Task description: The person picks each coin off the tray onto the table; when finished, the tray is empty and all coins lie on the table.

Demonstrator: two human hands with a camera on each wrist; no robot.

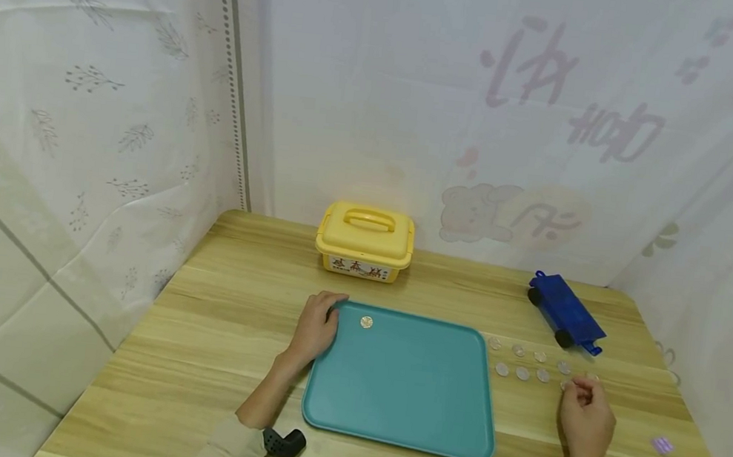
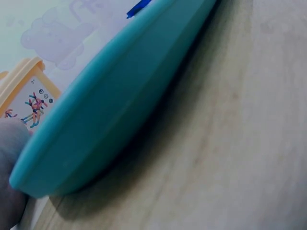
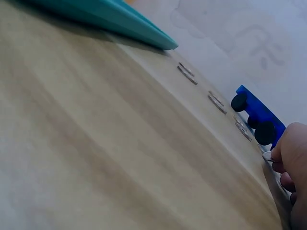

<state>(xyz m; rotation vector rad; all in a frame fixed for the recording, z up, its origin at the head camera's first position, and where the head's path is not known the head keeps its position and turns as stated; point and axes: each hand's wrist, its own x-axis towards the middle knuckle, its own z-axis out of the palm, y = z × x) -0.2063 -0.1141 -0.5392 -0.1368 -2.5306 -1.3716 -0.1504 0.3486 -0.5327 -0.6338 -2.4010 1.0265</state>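
My left hand (image 1: 316, 327) holds the back left corner of a teal tray (image 1: 404, 381), thumb at the rim and fingers around the outside. In the left wrist view part of that hand (image 2: 12, 167) shows beside the tray's wall (image 2: 110, 105). One round coin (image 1: 366, 322) lies on the tray near that corner. To the right of the tray, several silvery coins (image 1: 522, 374) lie on the table in two rows. At the right end of the rows my right hand (image 1: 587, 423), fingers curled, pinches a coin (image 1: 565, 385) at its fingertips, low over the table; its palm side is hidden.
A yellow lidded box (image 1: 365, 239) with a handle stands behind the tray. A blue toy trailer (image 1: 566, 310) with black wheels sits at the back right. A small purple block (image 1: 662, 445) lies near the right edge of the wooden table (image 1: 192, 359). Patterned cloth hangs around it.
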